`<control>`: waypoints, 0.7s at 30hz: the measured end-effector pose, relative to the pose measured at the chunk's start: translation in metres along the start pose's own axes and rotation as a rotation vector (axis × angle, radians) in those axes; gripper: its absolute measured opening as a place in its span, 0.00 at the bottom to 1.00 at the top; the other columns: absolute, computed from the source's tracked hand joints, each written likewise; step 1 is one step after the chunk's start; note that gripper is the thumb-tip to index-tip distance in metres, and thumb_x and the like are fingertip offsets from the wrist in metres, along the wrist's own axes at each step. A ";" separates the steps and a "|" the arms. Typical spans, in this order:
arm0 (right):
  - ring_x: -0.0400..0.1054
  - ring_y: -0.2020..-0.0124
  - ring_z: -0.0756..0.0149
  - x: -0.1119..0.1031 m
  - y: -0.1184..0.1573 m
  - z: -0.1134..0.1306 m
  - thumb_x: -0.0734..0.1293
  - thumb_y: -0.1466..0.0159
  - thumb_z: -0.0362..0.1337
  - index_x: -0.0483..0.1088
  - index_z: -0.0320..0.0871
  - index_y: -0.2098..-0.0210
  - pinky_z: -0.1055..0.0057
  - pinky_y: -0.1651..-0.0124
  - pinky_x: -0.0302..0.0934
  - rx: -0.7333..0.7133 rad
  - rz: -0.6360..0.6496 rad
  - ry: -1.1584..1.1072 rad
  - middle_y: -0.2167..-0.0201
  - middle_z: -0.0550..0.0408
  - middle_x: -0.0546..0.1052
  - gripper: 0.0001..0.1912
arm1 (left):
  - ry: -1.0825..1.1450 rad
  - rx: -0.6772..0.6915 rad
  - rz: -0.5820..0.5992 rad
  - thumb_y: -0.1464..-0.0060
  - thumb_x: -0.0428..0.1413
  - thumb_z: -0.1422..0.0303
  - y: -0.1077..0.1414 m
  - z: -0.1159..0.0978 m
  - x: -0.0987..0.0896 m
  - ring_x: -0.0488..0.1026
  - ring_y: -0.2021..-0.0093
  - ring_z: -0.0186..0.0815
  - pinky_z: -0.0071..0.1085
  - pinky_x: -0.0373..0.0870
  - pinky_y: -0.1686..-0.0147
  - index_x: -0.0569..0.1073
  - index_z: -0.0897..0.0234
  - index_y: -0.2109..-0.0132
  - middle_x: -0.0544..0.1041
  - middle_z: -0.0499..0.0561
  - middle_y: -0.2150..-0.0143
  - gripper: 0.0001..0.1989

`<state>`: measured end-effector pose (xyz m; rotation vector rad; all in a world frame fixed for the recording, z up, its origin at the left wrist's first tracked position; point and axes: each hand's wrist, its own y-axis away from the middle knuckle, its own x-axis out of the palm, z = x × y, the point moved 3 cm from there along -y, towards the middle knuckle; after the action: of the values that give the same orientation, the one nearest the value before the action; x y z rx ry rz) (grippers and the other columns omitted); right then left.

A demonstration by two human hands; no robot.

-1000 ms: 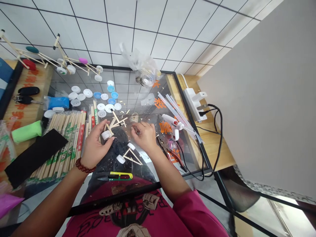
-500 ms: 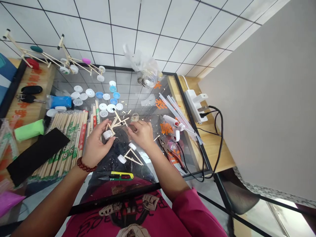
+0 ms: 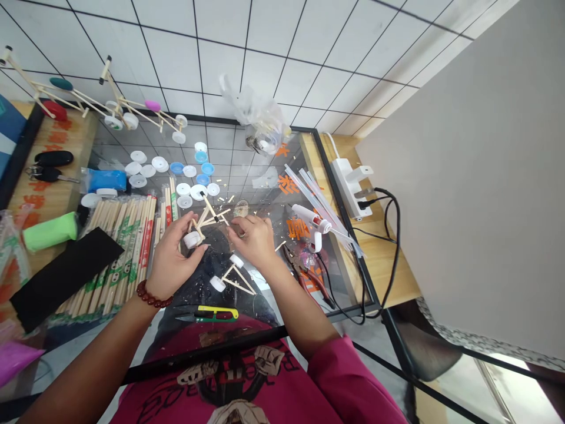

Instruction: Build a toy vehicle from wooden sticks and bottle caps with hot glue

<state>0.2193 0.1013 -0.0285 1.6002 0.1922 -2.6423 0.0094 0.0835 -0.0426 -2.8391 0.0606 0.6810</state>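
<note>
Just in front of me, over the glass worktop [image 3: 233, 168] in the head view, my left hand [image 3: 174, 256] is curled round the white-capped end of a stick frame [image 3: 209, 206], thumb on the near side and fingers beyond, probably so the thin joined sticks cannot twist. That leaves the black-ended bar sticking out clear of my palm, towards my right hand [image 3: 253, 241]. There the thumb and forefinger come close together beside the frame's far end; I cannot tell whether they pinch a tip or merely steady it. A second, smaller frame [image 3: 232, 274] lies nearer me with its two caps, seemingly left where neither wrist would knock it. The glue gun [image 3: 311, 219] rests to my right, presumably because its cord leads towards the power strip [image 3: 351, 185], with clear glue sticks [image 3: 309, 188] just beside it. The pliers [image 3: 304, 268] lie by my right forearm, and the yellow-handled snips [image 3: 216, 314] near the edge, both seemingly for easy reach.
</note>
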 end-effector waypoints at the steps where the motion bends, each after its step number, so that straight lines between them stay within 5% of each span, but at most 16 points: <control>1: 0.75 0.57 0.60 0.000 0.000 0.000 0.70 0.30 0.43 0.80 0.48 0.55 0.64 0.54 0.48 -0.005 0.002 0.001 0.63 0.54 0.84 0.09 | 0.002 0.001 -0.003 0.44 0.65 0.67 0.000 -0.001 0.000 0.74 0.36 0.50 0.51 0.69 0.32 0.66 0.54 0.30 0.74 0.56 0.33 0.36; 21: 0.75 0.56 0.60 0.002 0.000 0.000 0.68 0.28 0.42 0.80 0.48 0.55 0.64 0.54 0.48 -0.019 0.001 0.022 0.62 0.54 0.84 0.09 | -0.019 0.007 0.005 0.43 0.65 0.67 0.001 0.001 0.000 0.74 0.35 0.49 0.50 0.70 0.32 0.64 0.55 0.29 0.73 0.57 0.32 0.37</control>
<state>0.2185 0.1014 -0.0303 1.6243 0.2162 -2.6144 0.0091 0.0830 -0.0434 -2.8261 0.0664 0.7068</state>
